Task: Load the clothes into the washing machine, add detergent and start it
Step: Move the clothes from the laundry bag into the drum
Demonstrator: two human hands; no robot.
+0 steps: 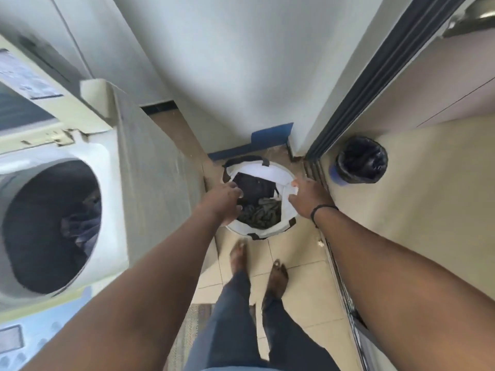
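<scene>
A white laundry basket (270, 171) with black handles stands on the floor by the wall corner. Dark clothes (261, 210) lie inside it. My left hand (223, 200) reaches over the basket's left rim, its fingers loosely curled just above the clothes and holding nothing. My right hand (306, 196) is at the right rim, with thumb and fingers pinching the white fabric edge. The top-loading washing machine (107, 199) stands at the left with its lid (32, 84) raised. A few dark garments (80, 223) lie in its drum.
A black-lined bin (361, 160) stands on the floor right of the basket, beyond a sliding-door track (345, 293). My bare feet (238, 258) stand on pale tiles just in front of the basket. The machine's control panel (16, 341) is at the lower left. A mat (184, 336) lies beside my legs.
</scene>
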